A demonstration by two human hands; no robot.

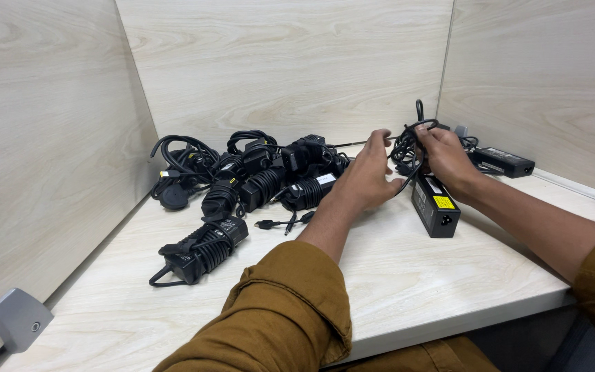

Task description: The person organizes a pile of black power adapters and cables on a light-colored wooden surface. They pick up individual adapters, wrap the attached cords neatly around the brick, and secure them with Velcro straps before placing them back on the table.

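We have both hands at the back right of the desk (408,275), busy with 1 black power adapter (435,203). Our right hand (445,158) is clenched around a loose bundle of its black cord (408,141), lifted just above the brick, with a loop sticking up past the fingers. Our left hand (366,180) is half curled, fingers touching the cord where it runs down toward the adapter; we cannot tell whether it pinches the cord or only guides it. The adapter lies flat on the desk, just beside the right wrist.

To wind well, we judge it best to keep loops even, hold the bundle firm, and feed slack smoothly without dragging the brick.

A pile of wrapped adapters (242,182) sits to the left, and another adapter (504,162) lies near the right wall.
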